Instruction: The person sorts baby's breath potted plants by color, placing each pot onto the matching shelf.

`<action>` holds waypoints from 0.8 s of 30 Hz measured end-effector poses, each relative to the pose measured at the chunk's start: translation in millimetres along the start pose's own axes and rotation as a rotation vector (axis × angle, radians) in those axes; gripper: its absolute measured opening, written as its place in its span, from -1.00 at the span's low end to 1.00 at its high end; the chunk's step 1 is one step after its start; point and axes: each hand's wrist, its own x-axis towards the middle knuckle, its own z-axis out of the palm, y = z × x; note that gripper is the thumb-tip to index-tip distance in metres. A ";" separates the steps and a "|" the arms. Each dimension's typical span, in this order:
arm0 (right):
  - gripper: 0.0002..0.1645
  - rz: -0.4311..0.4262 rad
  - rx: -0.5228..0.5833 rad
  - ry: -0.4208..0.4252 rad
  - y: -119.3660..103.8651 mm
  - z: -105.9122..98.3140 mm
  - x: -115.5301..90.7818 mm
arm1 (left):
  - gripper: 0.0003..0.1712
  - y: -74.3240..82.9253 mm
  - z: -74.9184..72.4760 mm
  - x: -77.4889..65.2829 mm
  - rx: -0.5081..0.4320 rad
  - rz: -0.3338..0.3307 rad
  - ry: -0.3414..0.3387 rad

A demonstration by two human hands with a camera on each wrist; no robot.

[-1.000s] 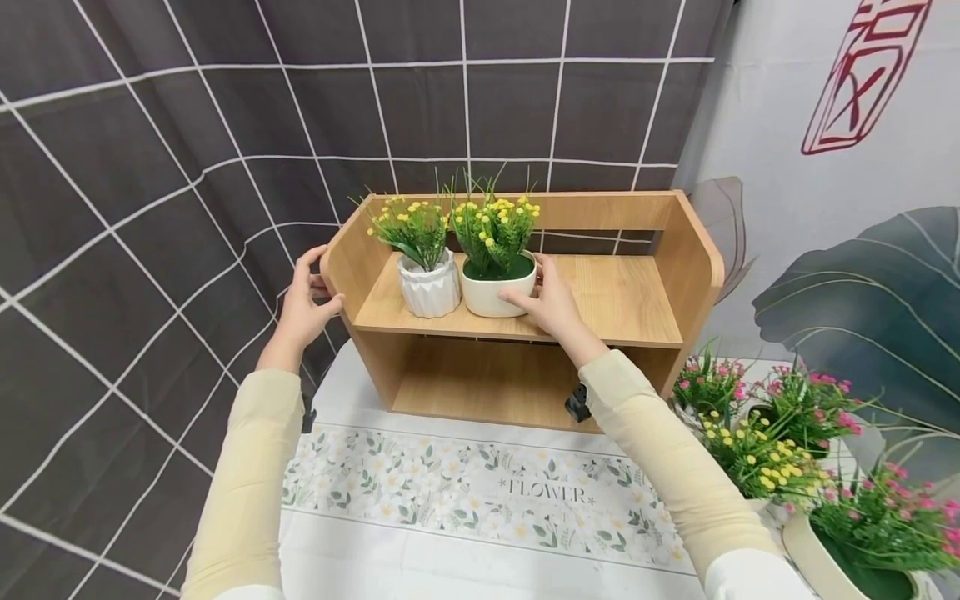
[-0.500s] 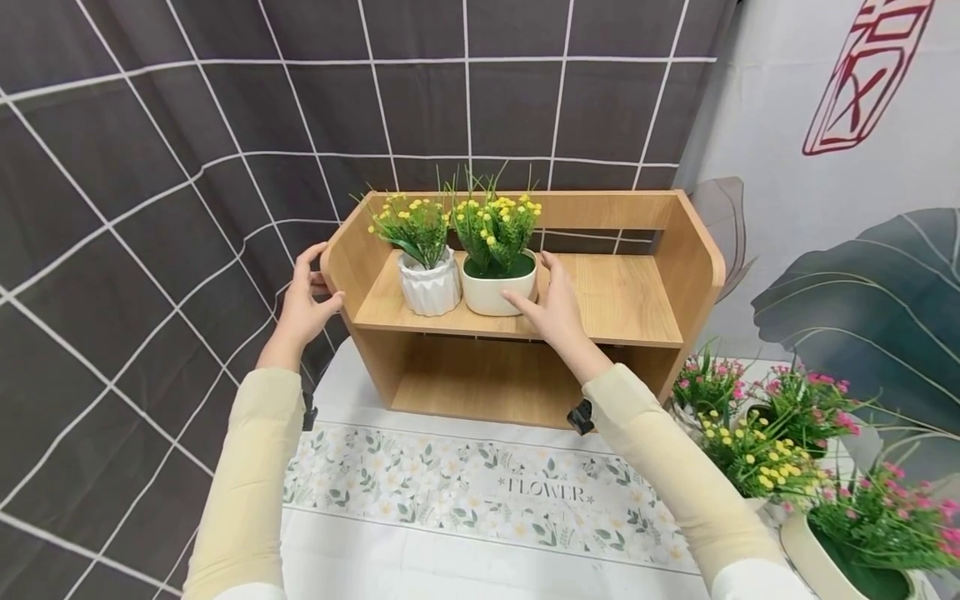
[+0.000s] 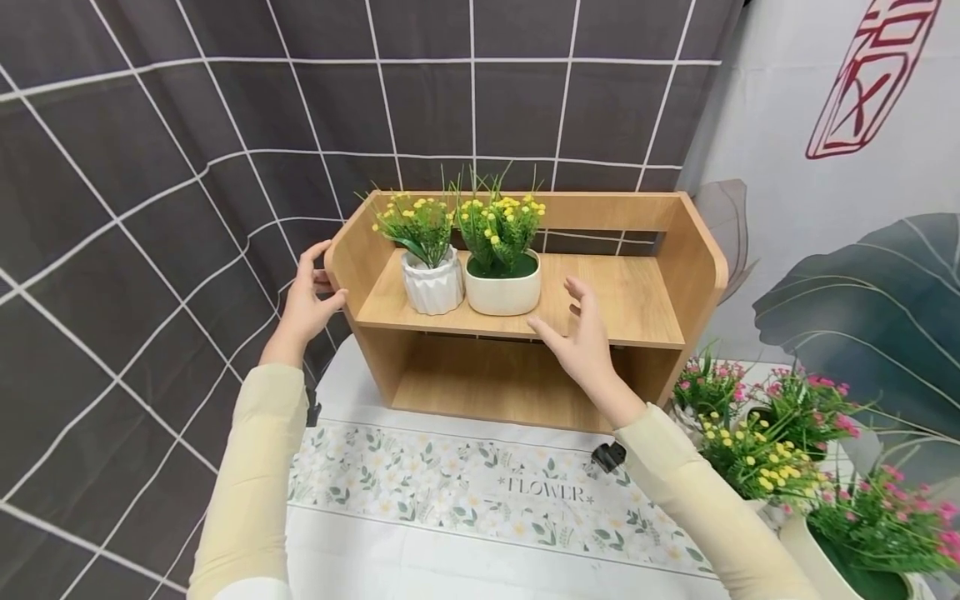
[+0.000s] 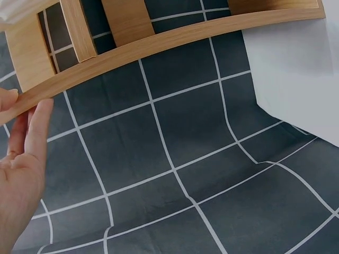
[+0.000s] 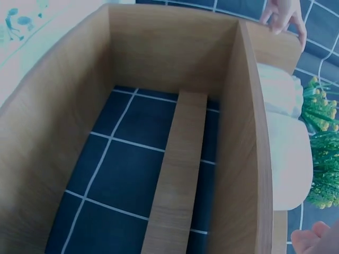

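My left hand (image 3: pixel 300 310) grips the edge of the left side panel of a two-tier wooden shelf (image 3: pixel 693 267). In the left wrist view its thumb lies on one side of that panel and its fingers on the other. On the upper board stand two pots of artificial yellow flowers side by side: a ribbed white pot (image 3: pixel 433 285) at the left and a smooth oval cream pot (image 3: pixel 504 292) to its right. My right hand (image 3: pixel 588 343) hovers just right of the oval pot, apart from it, fingers and thumb spread with nothing between them.
Several potted flowers, pink (image 3: pixel 810 400) and yellow (image 3: pixel 757 458), cluster at the right of the table. A floral table runner (image 3: pixel 480 492) lies in front of the shelf. Behind hangs a dark gridded curtain (image 3: pixel 517 108), meeting a pale printed one (image 3: pixel 780 250).
My right hand has let go of the oval pot and drawn away to the right and toward me. The left hand stays on the side panel; both pots stand where they were.
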 end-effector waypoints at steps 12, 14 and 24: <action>-0.10 -0.068 -0.097 0.026 10.9 -21.7 -45.0 | -0.11 -0.4 1.9 0.4 -0.011 -0.006 0.008; -0.10 -0.083 -0.116 0.018 13.0 -23.9 -52.4 | -0.11 -0.6 1.7 0.3 -0.014 -0.003 0.012; -0.03 -0.165 -0.171 -0.012 26.9 -35.1 -89.3 | -0.10 -1.7 3.2 0.9 -0.019 0.000 0.011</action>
